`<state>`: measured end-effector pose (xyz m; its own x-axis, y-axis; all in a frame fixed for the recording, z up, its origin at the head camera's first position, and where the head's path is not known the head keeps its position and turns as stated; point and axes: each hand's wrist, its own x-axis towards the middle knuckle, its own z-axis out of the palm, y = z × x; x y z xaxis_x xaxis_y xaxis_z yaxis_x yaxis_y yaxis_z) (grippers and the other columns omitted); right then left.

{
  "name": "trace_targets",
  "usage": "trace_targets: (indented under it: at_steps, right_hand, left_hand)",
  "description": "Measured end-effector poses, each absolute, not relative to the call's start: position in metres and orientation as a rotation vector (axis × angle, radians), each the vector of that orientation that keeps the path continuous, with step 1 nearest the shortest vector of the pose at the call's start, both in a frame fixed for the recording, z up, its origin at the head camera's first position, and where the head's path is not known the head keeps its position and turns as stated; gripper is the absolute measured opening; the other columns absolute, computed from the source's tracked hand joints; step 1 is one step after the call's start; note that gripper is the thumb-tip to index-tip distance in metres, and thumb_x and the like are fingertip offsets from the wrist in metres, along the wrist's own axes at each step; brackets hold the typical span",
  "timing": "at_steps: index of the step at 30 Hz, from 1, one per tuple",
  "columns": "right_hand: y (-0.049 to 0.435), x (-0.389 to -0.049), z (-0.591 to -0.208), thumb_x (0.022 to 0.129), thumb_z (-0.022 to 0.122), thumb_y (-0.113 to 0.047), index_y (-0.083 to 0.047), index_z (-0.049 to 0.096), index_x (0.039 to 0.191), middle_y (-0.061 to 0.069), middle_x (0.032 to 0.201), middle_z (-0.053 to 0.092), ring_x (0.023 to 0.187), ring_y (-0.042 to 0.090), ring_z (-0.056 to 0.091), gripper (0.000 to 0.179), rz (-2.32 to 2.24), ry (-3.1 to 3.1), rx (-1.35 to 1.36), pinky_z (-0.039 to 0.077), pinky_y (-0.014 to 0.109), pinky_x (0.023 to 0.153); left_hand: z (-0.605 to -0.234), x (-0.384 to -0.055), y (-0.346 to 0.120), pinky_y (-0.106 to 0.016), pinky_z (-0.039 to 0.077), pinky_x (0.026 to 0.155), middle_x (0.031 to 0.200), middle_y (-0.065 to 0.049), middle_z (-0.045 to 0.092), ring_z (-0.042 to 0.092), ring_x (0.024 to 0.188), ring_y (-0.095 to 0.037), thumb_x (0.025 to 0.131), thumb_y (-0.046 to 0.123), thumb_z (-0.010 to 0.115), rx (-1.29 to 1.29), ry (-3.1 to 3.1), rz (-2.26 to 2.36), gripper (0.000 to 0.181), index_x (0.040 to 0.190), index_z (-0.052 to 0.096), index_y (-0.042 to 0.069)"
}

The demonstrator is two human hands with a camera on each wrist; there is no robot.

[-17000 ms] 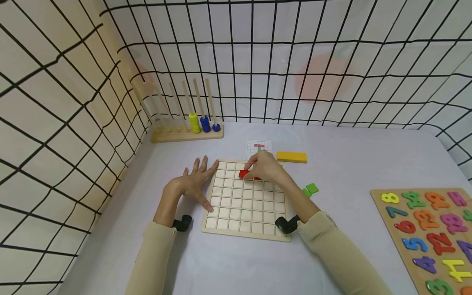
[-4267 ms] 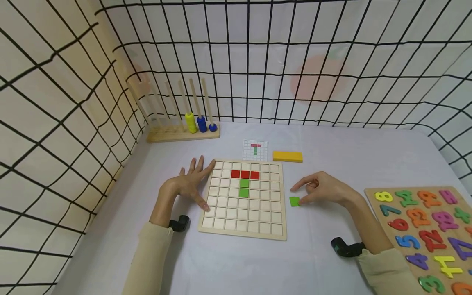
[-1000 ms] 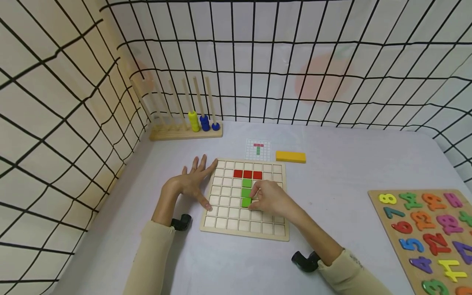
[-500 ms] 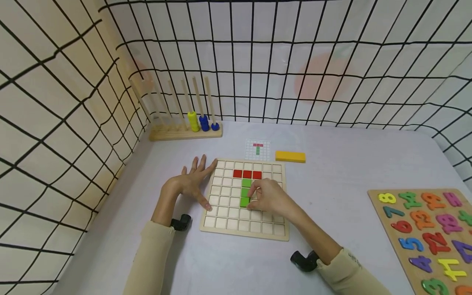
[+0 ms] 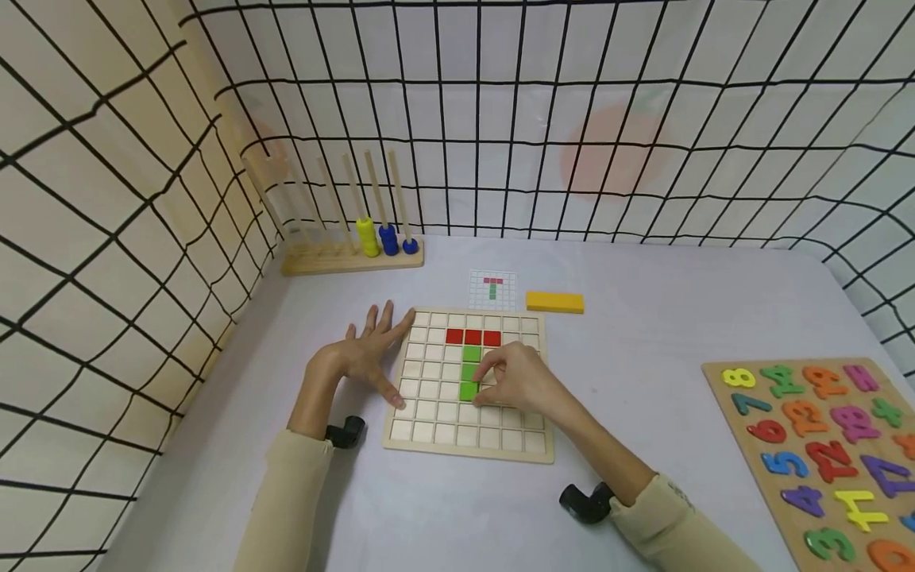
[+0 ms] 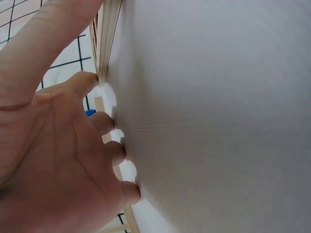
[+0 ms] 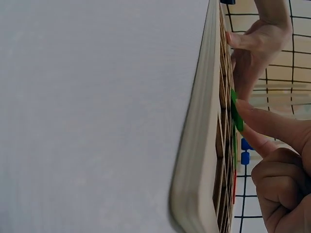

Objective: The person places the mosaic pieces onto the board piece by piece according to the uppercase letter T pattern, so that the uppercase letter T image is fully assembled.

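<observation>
A wooden grid board point(image 5: 465, 454) lies on the table, with a row of red square tiles point(image 5: 472, 338) in its upper part. Green tiles point(image 5: 472, 353) run down in a column from the middle red one. My right hand point(image 5: 522, 377) pinches the lowest green tile point(image 5: 468, 391) between thumb and index finger; the right wrist view shows this tile point(image 7: 236, 111) tilted over the grid. The other fingers of that hand are curled in. With fingers spread, my left hand point(image 5: 360, 357) rests along the board's left edge, index fingertip at the upper corner and thumb lower down.
Behind the board lie a pattern card point(image 5: 492, 290) showing a red and green T and a yellow block point(image 5: 554, 302). A bead abacus point(image 5: 353, 258) stands at back left. At right is a number puzzle board point(image 5: 808, 445). Black wire mesh point(image 5: 465, 143) borders the table.
Red tiles were laid first, then green ones. The last green tile, on the table at right 4.3 seconds ago, is now at the column's foot in my right hand. My left hand stays put.
</observation>
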<state>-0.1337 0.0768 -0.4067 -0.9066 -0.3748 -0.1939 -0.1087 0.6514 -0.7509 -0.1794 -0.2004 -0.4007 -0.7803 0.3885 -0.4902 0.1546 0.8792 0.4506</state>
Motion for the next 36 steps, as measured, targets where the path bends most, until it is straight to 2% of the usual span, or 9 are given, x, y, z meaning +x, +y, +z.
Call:
trace_targets:
  at_steps: [11, 31, 36]
  right_hand:
    - [0.0766, -0.1357, -0.4092, 0.07, 0.095, -0.012, -0.014, 0.083, 0.085, -0.004, 0.053, 0.037, 0.053, 0.012, 0.036, 0.019, -1.161, 2.507, -0.35, 0.019, 0.022, 0.05]
    - [0.0801, -0.1343, -0.4114, 0.072, 0.092, -0.008, -0.014, 0.084, 0.093, -0.006, 0.05, 0.031, 0.048, 0.011, 0.029, 0.023, -1.223, 2.428, -0.359, 0.018, 0.022, 0.05]
    - [0.0833, -0.1348, -0.4082, 0.078, 0.089, -0.012, -0.013, 0.084, 0.099, -0.005, 0.055, 0.034, 0.052, 0.012, 0.03, 0.021, -1.209, 2.452, -0.353, 0.018, 0.022, 0.052]
  left_hand:
    - [-0.4006, -0.1788, -0.2024, -0.074, -0.014, 0.122, 0.169, -0.021, -0.028, -0.03, 0.155, -0.044, 0.063, 0.045, 0.099, 0.383, 2.455, 0.539, 0.15, 0.167, -0.005, 0.02]
    - [-0.4028, -0.1794, -0.2018, -0.074, -0.013, 0.122, 0.169, -0.021, -0.028, -0.03, 0.155, -0.043, 0.062, 0.044, 0.099, 0.407, 2.459, 0.534, 0.151, 0.167, -0.006, 0.021]
    - [-0.4036, -0.1801, -0.2022, -0.074, -0.013, 0.122, 0.169, -0.021, -0.027, -0.03, 0.155, -0.044, 0.062, 0.044, 0.1, 0.406, 2.46, 0.538, 0.151, 0.167, -0.005, 0.021]
